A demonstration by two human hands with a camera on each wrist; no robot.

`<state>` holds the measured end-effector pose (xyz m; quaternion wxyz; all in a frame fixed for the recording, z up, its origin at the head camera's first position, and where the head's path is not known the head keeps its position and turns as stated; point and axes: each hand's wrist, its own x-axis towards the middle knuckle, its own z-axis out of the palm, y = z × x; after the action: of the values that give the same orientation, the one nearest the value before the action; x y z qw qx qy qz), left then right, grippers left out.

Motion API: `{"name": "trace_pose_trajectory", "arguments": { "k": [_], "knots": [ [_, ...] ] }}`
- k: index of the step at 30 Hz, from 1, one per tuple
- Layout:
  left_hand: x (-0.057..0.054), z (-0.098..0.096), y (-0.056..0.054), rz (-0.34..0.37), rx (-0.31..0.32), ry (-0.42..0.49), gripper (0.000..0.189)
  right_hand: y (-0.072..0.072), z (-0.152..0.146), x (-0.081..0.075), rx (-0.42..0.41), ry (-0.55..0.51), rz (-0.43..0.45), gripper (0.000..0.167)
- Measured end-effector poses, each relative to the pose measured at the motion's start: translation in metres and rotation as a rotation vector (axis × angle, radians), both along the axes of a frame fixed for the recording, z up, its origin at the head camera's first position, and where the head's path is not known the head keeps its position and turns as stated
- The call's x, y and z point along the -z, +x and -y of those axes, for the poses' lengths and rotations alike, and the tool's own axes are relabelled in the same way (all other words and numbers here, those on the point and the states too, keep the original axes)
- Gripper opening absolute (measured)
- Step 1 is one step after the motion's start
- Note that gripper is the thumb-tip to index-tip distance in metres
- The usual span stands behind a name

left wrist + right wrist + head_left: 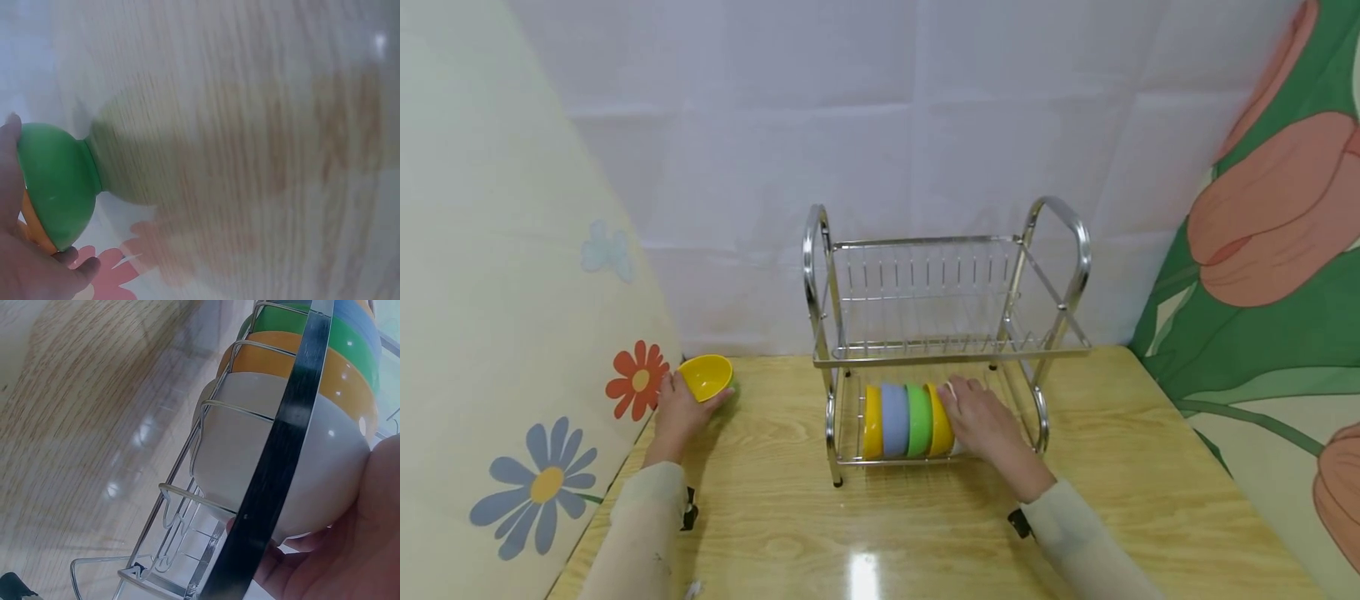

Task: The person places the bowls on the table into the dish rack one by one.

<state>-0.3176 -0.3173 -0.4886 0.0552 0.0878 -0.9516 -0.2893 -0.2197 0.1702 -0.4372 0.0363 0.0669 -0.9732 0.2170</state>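
The bench (767, 517) is seen first, smooth and shiny, with wavy wood lines. Two pale sleeves (643, 517) are stretched over it. Past them, the white bowl (337, 456) is held by the right hand (988, 421), with fingers curled in by its foot. It is stood on its side on the low shelf of the rack (951, 362), at the right end of a row. Whether its weight is borne by the wires cannot be told. Going left, a yellow bowl (941, 423), a green bowl (919, 421), a blue bowl (894, 421) and a last yellow bowl (872, 422) are lined up. All are round and glossy.

A bit farther, the two-color bowl (707, 379), green outside and yellow inside, is gripped by the left hand (679, 417). Its foot is set on the bench, well apart from the rack.

The step in hand seems to be the white bowl being fitted into the row. For the next move, a gentle, steady hold seems to be needed, so the slick bowls are not knocked.

The rack is made of shiny metal, with thin wires and round, bent ends. Behind it, a creased white cloth (745, 167) is hung.
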Motion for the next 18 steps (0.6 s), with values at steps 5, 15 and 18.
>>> {"name": "trace_pose_trajectory", "arguments": {
  "k": [5,15,18],
  "knots": [
    [0.001,0.0013,-0.0005,0.002,-0.004,0.0,0.118,-0.0003,-0.0001,0.0013,-0.008,-0.001,-0.011,0.076],
    [-0.0008,0.003,0.0008,0.004,-0.038,0.078,0.118,0.0001,0.0004,0.0003,-0.008,-0.012,-0.001,0.072],
    [-0.0052,0.0025,0.0015,-0.004,-0.05,0.107,0.118,-0.0003,-0.0007,0.0,-0.006,-0.005,0.008,0.078]
  ]
}}
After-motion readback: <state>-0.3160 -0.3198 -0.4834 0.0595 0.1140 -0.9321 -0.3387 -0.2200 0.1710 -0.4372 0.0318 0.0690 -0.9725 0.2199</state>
